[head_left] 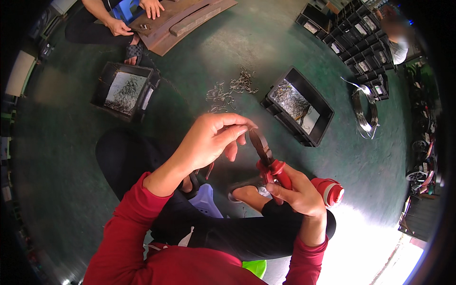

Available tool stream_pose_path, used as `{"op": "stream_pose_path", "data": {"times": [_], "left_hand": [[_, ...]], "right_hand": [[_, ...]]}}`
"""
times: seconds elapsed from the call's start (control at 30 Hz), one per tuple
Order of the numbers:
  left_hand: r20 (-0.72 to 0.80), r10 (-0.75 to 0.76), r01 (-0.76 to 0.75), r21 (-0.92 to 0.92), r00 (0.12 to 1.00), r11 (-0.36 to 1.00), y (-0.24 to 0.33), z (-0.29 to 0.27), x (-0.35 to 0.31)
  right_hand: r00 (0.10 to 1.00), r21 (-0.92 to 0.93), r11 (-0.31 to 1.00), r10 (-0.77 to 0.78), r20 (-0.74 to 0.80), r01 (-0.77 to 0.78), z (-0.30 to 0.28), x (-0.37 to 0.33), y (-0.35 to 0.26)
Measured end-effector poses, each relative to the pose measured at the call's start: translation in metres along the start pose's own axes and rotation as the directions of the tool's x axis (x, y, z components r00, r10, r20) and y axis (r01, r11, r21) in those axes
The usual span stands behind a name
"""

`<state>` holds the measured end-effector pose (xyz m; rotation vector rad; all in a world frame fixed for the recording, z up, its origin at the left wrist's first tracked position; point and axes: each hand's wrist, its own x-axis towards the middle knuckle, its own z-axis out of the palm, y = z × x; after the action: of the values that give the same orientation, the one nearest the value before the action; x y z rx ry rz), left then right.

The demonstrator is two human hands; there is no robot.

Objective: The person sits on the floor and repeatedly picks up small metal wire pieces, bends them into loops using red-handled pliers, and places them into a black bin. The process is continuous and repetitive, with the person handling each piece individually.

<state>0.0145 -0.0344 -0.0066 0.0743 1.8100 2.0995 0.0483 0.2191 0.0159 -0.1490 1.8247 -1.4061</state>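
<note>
My right hand (pixel 302 190) is closed around the red handles of a pair of pliers (pixel 262 146), whose dark metal jaws point up and away from me. At the tip of the jaws, my left hand (pixel 213 135) pinches with thumb and forefinger. Whatever lies between those fingertips is too small to make out. Beyond my hands, small bent metal hooks (pixel 243 81) lie in two loose heaps on the green floor (pixel 190 61). A second red-handled tool (pixel 209 171) shows partly below my left hand.
Black crates with metal pieces stand left (pixel 148 85) and right (pixel 319 107). A wire coil (pixel 357 107) lies farther right, near stacked black crates (pixel 365 47). A red lidded container (pixel 328 191) is beside my right knee. Another person's hands (pixel 118 26) rest at a brown board (pixel 159 40).
</note>
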Motion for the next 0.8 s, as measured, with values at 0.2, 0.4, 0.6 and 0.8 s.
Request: {"op": "stream_pose_path", "data": {"times": [0.2,0.4,0.6,0.8], "left_hand": [[-0.028,0.016,-0.015,0.039,0.999,0.999,-0.002,0.0015,-0.0002],[-0.036,0.032,-0.029,0.084,0.999,0.996,-0.0028,0.0022,-0.0007],[-0.028,0.038,-0.037,0.059,0.999,0.998,-0.0049,0.0022,0.0005],[-0.03,0.045,-0.042,0.083,0.999,0.996,-0.0059,0.0028,0.0001]], "right_hand": [[0.996,-0.062,0.996,0.068,-0.055,-0.071,0.0012,-0.0024,-0.0066],[0.995,-0.051,0.995,0.084,-0.05,-0.086,0.0018,-0.0025,-0.0088],[0.998,-0.005,0.998,0.058,-0.019,-0.058,0.0025,0.0002,-0.0041],[0.997,-0.011,0.997,0.071,-0.007,-0.071,0.0013,-0.0016,-0.0038]]}}
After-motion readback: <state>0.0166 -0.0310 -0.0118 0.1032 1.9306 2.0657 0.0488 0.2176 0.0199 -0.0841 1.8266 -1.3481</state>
